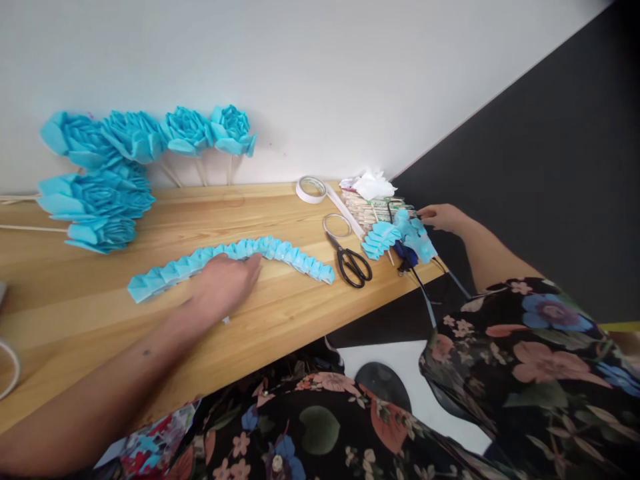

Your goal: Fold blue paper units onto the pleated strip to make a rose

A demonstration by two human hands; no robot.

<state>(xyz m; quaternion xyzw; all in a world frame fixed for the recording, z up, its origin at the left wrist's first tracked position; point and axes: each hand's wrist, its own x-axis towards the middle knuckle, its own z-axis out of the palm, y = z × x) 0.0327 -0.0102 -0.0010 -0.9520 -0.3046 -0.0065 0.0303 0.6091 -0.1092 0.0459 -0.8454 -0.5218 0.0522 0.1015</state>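
A long curved strip of pleated light-blue paper point(293, 257) lies across the wooden table. My left hand point(225, 283) rests on the middle of it, fingers curled down over the strip and fingertips hidden. At the table's right end, my right hand point(443, 217) has its fingers drawn together beside a bundle of thin wooden sticks point(357, 208). Whatever is between those fingertips is too small to make out. Just in front of that hand lie loose light-blue paper pieces point(423, 245) and a short pleated blue piece point(380, 239).
Several blue paper flowers point(187, 130) on sticks lean against the wall or lie at the left. Black-handled scissors point(353, 267), a wire ring point(337, 227) and a roll of white tape point(311, 189) lie near the sticks. A crumpled white wrapper point(374, 185) tops the bundle.
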